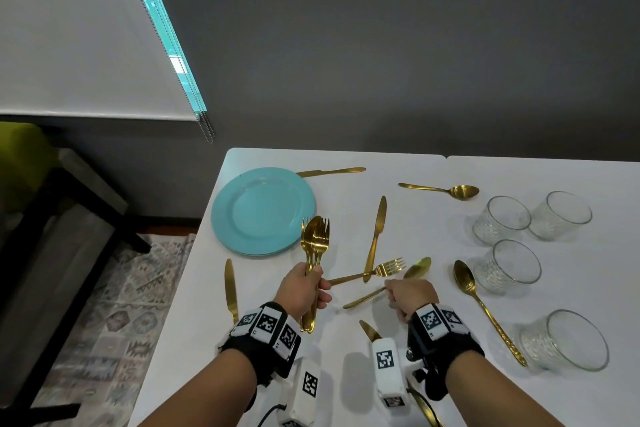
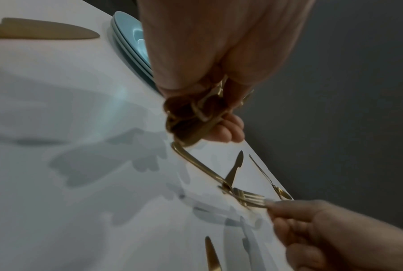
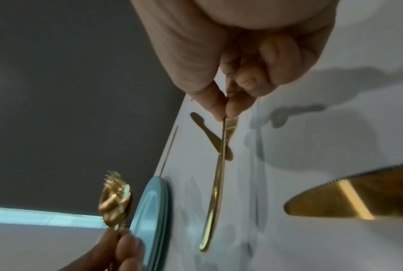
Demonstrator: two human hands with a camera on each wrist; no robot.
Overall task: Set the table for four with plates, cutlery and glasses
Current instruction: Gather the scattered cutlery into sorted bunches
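Observation:
My left hand (image 1: 313,284) grips a bundle of gold forks and a spoon (image 1: 316,243), held upright by the handles above the white table (image 1: 433,232). The same bundle (image 3: 114,199) shows in the right wrist view. My right hand (image 1: 393,289) pinches the neck of a gold spoon (image 1: 417,267) between thumb and forefinger, seen edge-on in the right wrist view (image 3: 215,192). Beside it lies a fork (image 1: 382,269) with a knife (image 1: 375,236) across its handle. A stack of teal plates (image 1: 263,211) sits at the far left corner. Several ribbed glasses (image 1: 509,265) stand at the right.
More gold cutlery lies loose: knives at the far edge (image 1: 330,172), the left edge (image 1: 230,288) and near my wrists (image 1: 369,331), and spoons at the back (image 1: 446,189) and right (image 1: 485,308). A dark wall runs behind the table. A dark bench (image 1: 69,236) and a rug are at the left.

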